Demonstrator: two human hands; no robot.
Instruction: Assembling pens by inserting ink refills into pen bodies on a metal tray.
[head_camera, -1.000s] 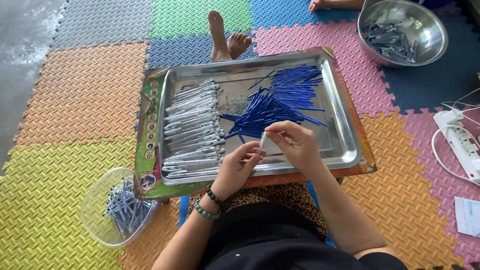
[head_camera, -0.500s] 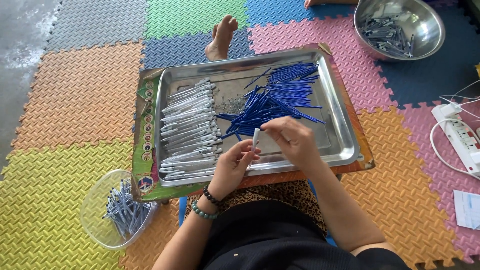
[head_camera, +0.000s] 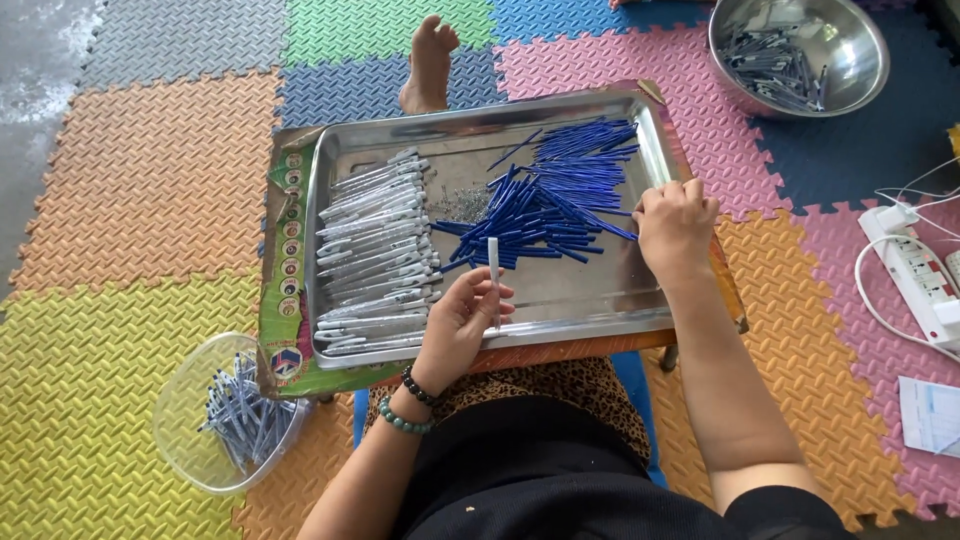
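A steel tray (head_camera: 600, 300) lies on a low table before me. It holds a row of silver pen barrels (head_camera: 375, 250) on the left, a pile of blue refills (head_camera: 555, 200) in the middle and some small springs (head_camera: 462, 203). My left hand (head_camera: 455, 325) holds one white pen barrel (head_camera: 493, 270) upright over the tray's front part. My right hand (head_camera: 675, 225) rests at the right end of the blue pile, its fingers curled on the refills there; whether it grips one is hidden.
A clear plastic bowl (head_camera: 195, 455) with assembled pens sits on the floor at my left. A steel bowl (head_camera: 850, 80) with more pen parts stands at the far right. A power strip (head_camera: 915, 275) with cables lies right. A bare foot (head_camera: 430, 65) rests beyond the tray.
My hands have separated. The right hand moved off to the right edge of the blue pile, while the left stays with the white barrel.
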